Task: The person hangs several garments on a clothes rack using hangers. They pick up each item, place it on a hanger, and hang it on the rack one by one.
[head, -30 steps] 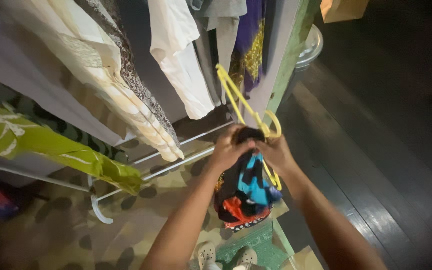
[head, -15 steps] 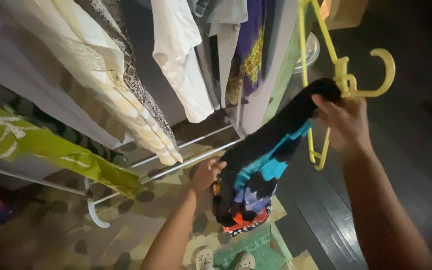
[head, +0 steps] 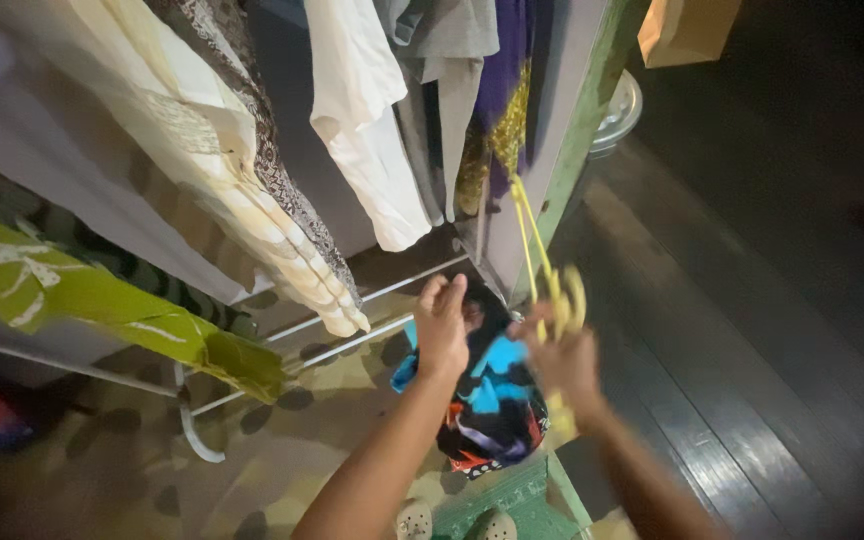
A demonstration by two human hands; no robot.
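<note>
Patterned garment (head: pixel 489 400): black with bright blue patches, orange-red at the hem, hanging bunched between both hands above my shoes. Left hand (head: pixel 442 325) grips its top edge, fingers curled. Right hand (head: pixel 564 362), motion-blurred, clutches the yellow hanger (head: pixel 542 270) beside it. Clothes rack (head: pixel 352 305) with pale shirts stands behind.

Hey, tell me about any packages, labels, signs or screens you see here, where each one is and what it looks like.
Cardboard box: top right, beyond the green post, on the dark floor; plain tan, boxy, cut off by the picture's edge.
No labels, signs or screens show.
</note>
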